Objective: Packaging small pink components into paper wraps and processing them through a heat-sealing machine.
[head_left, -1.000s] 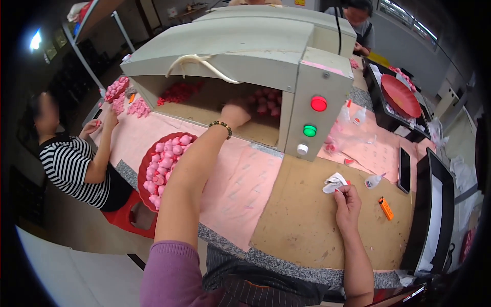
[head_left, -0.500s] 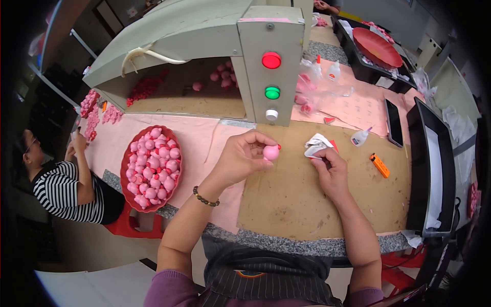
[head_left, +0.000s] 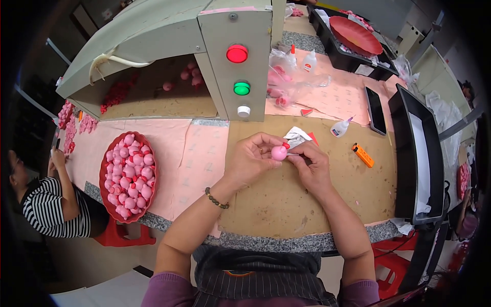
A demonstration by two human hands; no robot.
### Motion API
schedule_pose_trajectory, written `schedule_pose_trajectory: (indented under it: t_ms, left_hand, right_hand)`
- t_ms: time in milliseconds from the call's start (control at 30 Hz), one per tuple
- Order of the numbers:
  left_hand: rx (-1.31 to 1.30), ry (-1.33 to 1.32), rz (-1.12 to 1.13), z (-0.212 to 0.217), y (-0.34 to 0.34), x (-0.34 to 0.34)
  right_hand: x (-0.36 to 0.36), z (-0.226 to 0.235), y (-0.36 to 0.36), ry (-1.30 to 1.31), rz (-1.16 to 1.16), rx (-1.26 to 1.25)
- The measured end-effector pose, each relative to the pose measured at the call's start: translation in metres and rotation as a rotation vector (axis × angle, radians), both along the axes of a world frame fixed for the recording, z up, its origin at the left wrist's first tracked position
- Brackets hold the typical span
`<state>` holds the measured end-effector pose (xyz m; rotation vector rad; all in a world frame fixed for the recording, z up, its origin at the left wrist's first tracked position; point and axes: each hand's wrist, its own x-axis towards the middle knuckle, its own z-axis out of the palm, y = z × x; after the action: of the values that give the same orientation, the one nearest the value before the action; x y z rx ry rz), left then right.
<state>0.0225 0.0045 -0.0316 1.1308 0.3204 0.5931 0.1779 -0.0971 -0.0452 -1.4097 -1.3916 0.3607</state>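
Note:
My left hand (head_left: 253, 157) pinches a small round pink figure (head_left: 279, 153) with a red piece on its upper right, between thumb and fingertips. Close against it, my right hand (head_left: 310, 162) has thumb and forefinger pressed together at the figure's right side. Whatever those fingertips hold, if anything, is too small to make out. Just behind the right hand a crumpled white tissue (head_left: 296, 136) lies on the brown board (head_left: 266, 199), with a flat red piece (head_left: 313, 138) beside it.
At left stands a red scalloped bowl (head_left: 106, 197) heaped with similar pink figures. A grey machine housing (head_left: 217, 56) rises behind. Right of my hands lie a glue bottle (head_left: 339, 129), orange cutter (head_left: 362, 155), phone (head_left: 376, 110) and black tray (head_left: 399, 169). A person (head_left: 48, 204) works at far left.
My right hand has left the tissue and come leftward to the pink figure. The figure remains in my left hand, its red piece now turned more upward. The whole view has shifted slightly.

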Motion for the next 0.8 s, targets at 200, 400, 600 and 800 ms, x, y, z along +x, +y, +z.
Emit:
schedule_pose_trajectory:
  t_ms: [200,400,600,800]
  left_hand:
    - [-0.010,-0.038,0.000,-0.007,0.001,-0.002]
    - [0.065,-0.069,-0.014,-0.012,0.001,-0.002]
    - [0.170,-0.028,0.004,-0.010,-0.003,-0.001]
    - [0.210,-0.011,0.011,-0.011,-0.003,-0.002]
  right_hand:
    - [-0.003,0.003,-0.001,0.045,0.004,-0.019]
    - [-0.009,0.009,0.000,0.101,0.024,0.062]
    - [-0.006,0.002,-0.002,0.166,0.055,-0.004]
    - [-0.006,0.001,-0.002,0.154,0.062,-0.060]
